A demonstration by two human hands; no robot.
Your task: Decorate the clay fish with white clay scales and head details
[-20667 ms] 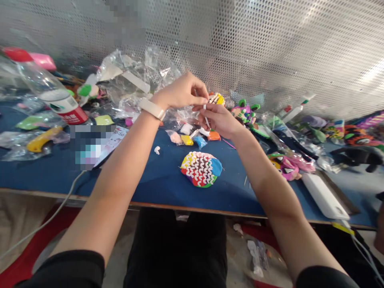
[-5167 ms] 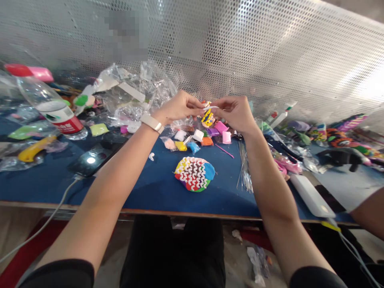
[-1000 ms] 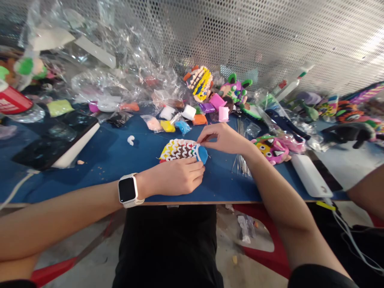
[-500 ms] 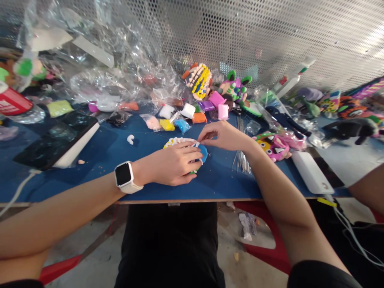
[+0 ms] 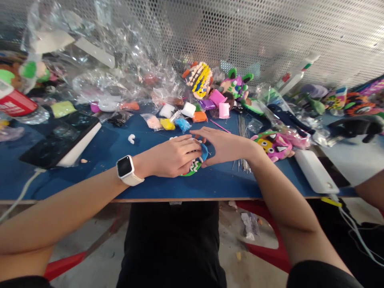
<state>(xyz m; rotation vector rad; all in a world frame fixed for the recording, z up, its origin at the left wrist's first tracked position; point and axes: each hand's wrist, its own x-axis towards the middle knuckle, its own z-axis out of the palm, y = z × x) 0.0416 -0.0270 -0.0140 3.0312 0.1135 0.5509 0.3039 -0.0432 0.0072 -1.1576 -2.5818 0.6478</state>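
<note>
A round multicoloured clay piece (image 5: 195,165) with white wavy rows lies on the blue table (image 5: 120,156), mostly covered by both hands. My left hand (image 5: 171,156), with a white smartwatch (image 5: 126,170) on its wrist, rests on top of the piece with fingers curled over it. My right hand (image 5: 223,146) lies flat at the piece's right edge, fingers stretched out and pressed against its blue side.
Small clay lumps in wrappers (image 5: 183,116) and a similar scaled piece (image 5: 199,80) lie behind. Crumpled plastic bags (image 5: 105,76), a phone on a white block (image 5: 58,140), metal pins (image 5: 241,160), a pink monster figure (image 5: 273,145) and a white power bank (image 5: 315,172) surround. Another person's arm (image 5: 370,188) shows at right.
Over the last second my left hand slid up onto the clay piece and covers it. My right hand went from pinching at its top edge to lying flat against its right side.
</note>
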